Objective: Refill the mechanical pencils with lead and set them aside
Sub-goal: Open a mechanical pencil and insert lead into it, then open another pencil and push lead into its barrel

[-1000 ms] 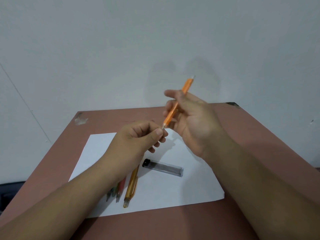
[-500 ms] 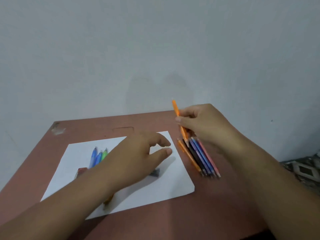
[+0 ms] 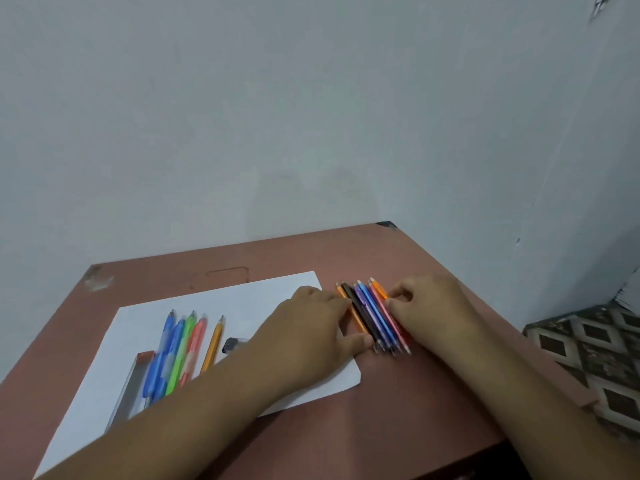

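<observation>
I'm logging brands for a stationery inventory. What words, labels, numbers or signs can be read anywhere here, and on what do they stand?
None can be read.
Pencils set aside on the table: any print is too small and blurred to read.
Pencils on the white paper: no legible marking.
Lead tube: mostly hidden by the left hand; no label shows.
Clear case: no text visible.
</observation>
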A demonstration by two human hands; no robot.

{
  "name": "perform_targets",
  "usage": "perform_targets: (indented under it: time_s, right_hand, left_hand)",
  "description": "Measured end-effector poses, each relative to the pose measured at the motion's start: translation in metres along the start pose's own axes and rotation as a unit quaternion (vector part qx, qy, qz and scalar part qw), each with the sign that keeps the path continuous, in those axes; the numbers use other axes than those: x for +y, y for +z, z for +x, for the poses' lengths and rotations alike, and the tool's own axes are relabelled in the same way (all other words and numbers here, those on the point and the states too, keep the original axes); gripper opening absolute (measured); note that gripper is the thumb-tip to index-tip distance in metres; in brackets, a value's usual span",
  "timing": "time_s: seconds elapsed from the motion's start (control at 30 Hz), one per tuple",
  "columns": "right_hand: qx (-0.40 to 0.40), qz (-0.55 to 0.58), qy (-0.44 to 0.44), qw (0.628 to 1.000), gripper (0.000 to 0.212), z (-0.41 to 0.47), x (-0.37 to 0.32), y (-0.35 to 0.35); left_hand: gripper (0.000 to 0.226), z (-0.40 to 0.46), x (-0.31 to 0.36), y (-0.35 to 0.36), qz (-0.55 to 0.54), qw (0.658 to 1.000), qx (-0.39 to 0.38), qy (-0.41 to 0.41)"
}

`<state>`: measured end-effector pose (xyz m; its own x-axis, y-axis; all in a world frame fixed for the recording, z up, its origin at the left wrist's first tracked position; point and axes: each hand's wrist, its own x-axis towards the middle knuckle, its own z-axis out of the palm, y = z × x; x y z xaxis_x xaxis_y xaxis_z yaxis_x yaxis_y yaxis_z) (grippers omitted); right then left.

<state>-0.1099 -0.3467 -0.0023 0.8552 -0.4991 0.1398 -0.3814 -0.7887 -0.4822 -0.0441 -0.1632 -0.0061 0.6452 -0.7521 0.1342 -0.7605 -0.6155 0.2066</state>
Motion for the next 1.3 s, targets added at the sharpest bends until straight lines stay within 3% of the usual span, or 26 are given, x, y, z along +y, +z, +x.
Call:
perform_targets:
  time_s: [0.6, 0.77, 0.9, 1.3]
  right_hand:
    - [0.001, 0.003, -0.056, 0.998, 0.022, -0.007, -0.005, 0.005]
    - [0.000, 0.012, -0.093, 0.996, 0.041, -0.014, -0.008, 0.009]
    - [0.004, -0.006, -0.096, 0.995, 0.043, -0.015, -0.011, 0.012]
    - [-0.002, -0.051, -0.119, 0.992, 0.031, -0.001, -0.013, 0.016]
  left_hand:
    - [0.068, -0.006, -0.011, -0.008, -0.032, 0.999, 0.002, -0.030]
    - [0.062, -0.012, -0.021, -0.011, -0.047, 0.999, 0.001, -0.025]
    - [0.064, -0.014, -0.020, -0.007, -0.044, 0.999, -0.003, -0.017]
    - [0.057, -0.005, -0.013, -0.003, -0.013, 1.000, 0.004, 0.016]
